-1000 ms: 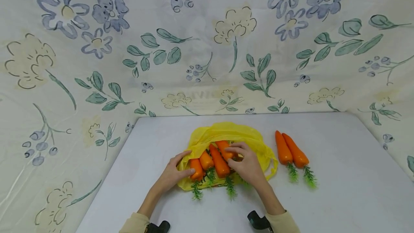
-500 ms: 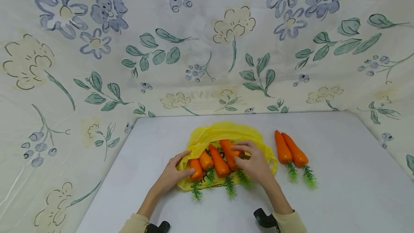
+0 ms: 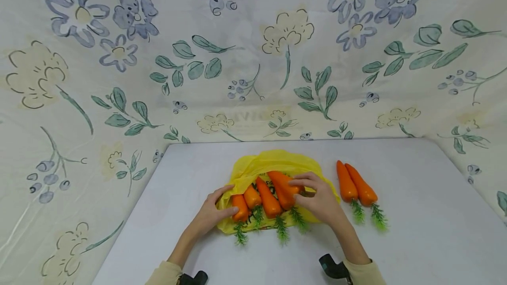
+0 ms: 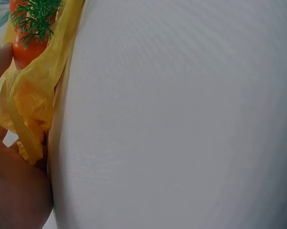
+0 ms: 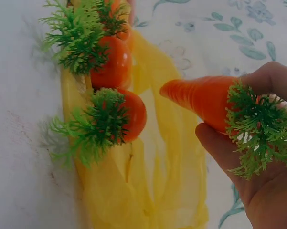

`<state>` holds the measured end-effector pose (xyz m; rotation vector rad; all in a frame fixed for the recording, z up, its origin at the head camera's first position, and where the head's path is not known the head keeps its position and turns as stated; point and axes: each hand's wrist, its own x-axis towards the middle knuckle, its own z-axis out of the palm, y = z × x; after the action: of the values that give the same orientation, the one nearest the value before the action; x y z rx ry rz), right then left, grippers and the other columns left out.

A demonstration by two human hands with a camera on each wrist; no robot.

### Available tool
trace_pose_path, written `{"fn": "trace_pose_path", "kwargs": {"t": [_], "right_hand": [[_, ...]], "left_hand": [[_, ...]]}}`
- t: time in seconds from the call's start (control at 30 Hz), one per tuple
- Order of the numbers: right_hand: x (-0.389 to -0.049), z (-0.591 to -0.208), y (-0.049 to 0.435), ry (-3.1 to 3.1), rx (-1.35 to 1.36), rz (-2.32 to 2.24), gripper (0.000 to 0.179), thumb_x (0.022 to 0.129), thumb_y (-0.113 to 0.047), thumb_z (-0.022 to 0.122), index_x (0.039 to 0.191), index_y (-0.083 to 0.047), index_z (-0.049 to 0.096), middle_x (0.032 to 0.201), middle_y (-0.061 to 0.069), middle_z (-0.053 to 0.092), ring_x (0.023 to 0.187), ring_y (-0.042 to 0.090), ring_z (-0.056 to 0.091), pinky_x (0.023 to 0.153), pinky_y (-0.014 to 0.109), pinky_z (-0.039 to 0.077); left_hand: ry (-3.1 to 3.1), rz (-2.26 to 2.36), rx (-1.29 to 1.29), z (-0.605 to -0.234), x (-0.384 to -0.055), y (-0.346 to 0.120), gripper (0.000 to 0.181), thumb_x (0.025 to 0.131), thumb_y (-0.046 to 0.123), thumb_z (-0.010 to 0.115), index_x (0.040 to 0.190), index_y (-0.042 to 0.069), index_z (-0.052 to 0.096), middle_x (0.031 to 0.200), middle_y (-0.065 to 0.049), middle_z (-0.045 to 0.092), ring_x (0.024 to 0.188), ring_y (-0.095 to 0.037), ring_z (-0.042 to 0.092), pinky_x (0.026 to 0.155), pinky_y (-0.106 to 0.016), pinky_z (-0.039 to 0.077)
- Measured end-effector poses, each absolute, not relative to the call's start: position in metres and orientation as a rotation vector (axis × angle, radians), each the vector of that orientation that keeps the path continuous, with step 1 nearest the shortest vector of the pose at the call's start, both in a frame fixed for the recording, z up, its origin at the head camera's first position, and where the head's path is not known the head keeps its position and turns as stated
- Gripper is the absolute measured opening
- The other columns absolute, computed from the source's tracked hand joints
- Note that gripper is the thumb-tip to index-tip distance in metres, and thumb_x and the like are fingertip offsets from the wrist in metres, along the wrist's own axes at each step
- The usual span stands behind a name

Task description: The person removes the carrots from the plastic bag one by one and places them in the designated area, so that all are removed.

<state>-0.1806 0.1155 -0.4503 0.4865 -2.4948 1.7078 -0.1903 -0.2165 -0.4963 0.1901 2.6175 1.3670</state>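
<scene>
One carrot [image 5: 200,98] in grasp, yellow bag [image 3: 273,158]

My right hand [image 3: 320,199] grips the carrot, tip over the bag. My left hand [image 3: 208,213] grips the bag's edge, thumb on the leftmost carrot [image 3: 240,206]. Judged best: steady that edge, slide the held carrot lengthwise past the other carrots [image 3: 270,201] in the bag's mouth, leaves [image 5: 258,131] free of film. Farther right: two loose carrots [image 3: 347,184] on white table [image 3: 412,250]. Flowered cloth [image 3: 237,63] behind.

Yellow bag [image 3: 277,159]: far tips of the two left carrots [image 3: 240,206] hidden under its fold; lettering [image 3: 271,185] partly covered, too small to read. Left hand [image 4: 21,195]: cut off at left-wrist frame edge, some fingers behind plastic. Right hand [image 5: 272,191]: cut off likewise, partly screened by the held carrot's greenery [image 5: 260,126]. Sleeves [image 3: 363,274]: cropped at near edge.
</scene>
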Motion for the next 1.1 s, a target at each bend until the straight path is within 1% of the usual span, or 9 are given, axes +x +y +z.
{"fn": "trace_pose_path", "kwargs": {"t": [0.17, 0.33, 0.43, 0.6, 0.73, 0.83, 0.93, 1.1], "right_hand": [[-0.179, -0.446, 0.123, -2.445, 0.551, 1.748, 0.025, 0.088, -0.007, 0.072, 0.111, -0.016, 0.075, 0.123, 0.004, 0.062, 0.108, 0.024, 0.06, 0.088, 0.037, 0.056], [-0.18, -0.443, 0.129, -2.38, 0.623, 1.776, 0.023, 0.089, -0.006, 0.072, 0.111, -0.013, 0.075, 0.122, 0.006, 0.062, 0.104, 0.024, 0.06, 0.084, 0.031, 0.056], [-0.178, -0.438, 0.132, -2.353, 0.637, 1.801, 0.023, 0.089, -0.006, 0.072, 0.111, -0.011, 0.075, 0.122, 0.006, 0.061, 0.102, 0.022, 0.059, 0.08, 0.027, 0.057], [-0.175, -0.431, 0.138, -2.314, 0.64, 1.839, 0.023, 0.09, -0.005, 0.071, 0.112, -0.008, 0.074, 0.123, 0.01, 0.06, 0.096, 0.021, 0.059, 0.075, 0.028, 0.058], [-0.177, -0.43, 0.145, -2.317, 0.574, 1.842, 0.023, 0.09, -0.007, 0.071, 0.113, -0.006, 0.073, 0.125, 0.01, 0.058, 0.098, 0.02, 0.058, 0.08, 0.025, 0.056], [-0.179, -0.431, 0.151, -2.323, 0.52, 1.845, 0.024, 0.091, -0.008, 0.071, 0.114, -0.006, 0.073, 0.125, 0.008, 0.058, 0.104, 0.017, 0.058, 0.084, 0.023, 0.054], [-0.181, -0.432, 0.158, -2.304, 0.502, 1.848, 0.024, 0.091, -0.009, 0.072, 0.115, -0.005, 0.072, 0.125, 0.007, 0.058, 0.107, 0.014, 0.058, 0.084, 0.022, 0.054], [-0.183, -0.434, 0.172, -2.279, 0.463, 1.786, 0.026, 0.09, -0.009, 0.072, 0.116, -0.005, 0.071, 0.125, 0.005, 0.058, 0.108, 0.01, 0.054, 0.085, 0.016, 0.051]], "left_hand": [[2.616, 1.353, 0.181, -0.496, -0.19, -0.216, 0.07, 0.086, 0.045, 0.072, 0.148, 0.032, 0.043, 0.156, -0.015, 0.031, 0.138, -0.036, 0.032, 0.11, -0.064, 0.025], [2.617, 1.357, 0.197, -0.496, -0.191, -0.218, 0.07, 0.086, 0.044, 0.072, 0.148, 0.031, 0.043, 0.156, -0.015, 0.031, 0.139, -0.036, 0.032, 0.109, -0.065, 0.025], [2.617, 1.366, 0.214, -0.496, -0.191, -0.218, 0.07, 0.087, 0.043, 0.072, 0.149, 0.03, 0.043, 0.156, -0.015, 0.031, 0.139, -0.036, 0.031, 0.11, -0.066, 0.024], [2.61, 1.376, 0.214, -0.497, -0.192, -0.217, 0.069, 0.087, 0.042, 0.072, 0.149, 0.029, 0.043, 0.156, -0.014, 0.032, 0.139, -0.036, 0.032, 0.11, -0.065, 0.025], [2.612, 1.375, 0.214, -0.497, -0.191, -0.217, 0.069, 0.087, 0.042, 0.072, 0.148, 0.029, 0.043, 0.155, -0.014, 0.033, 0.137, -0.035, 0.033, 0.109, -0.064, 0.027], [2.613, 1.374, 0.212, -0.496, -0.191, -0.217, 0.069, 0.087, 0.042, 0.072, 0.148, 0.029, 0.043, 0.155, -0.015, 0.033, 0.137, -0.035, 0.033, 0.109, -0.064, 0.027], [2.609, 1.377, 0.202, -0.497, -0.191, -0.217, 0.069, 0.087, 0.042, 0.072, 0.148, 0.03, 0.044, 0.155, -0.015, 0.032, 0.138, -0.035, 0.032, 0.109, -0.064, 0.025], [2.604, 1.377, 0.198, -0.498, -0.192, -0.217, 0.069, 0.087, 0.042, 0.072, 0.148, 0.03, 0.043, 0.156, -0.015, 0.031, 0.139, -0.036, 0.03, 0.11, -0.065, 0.024]]}}
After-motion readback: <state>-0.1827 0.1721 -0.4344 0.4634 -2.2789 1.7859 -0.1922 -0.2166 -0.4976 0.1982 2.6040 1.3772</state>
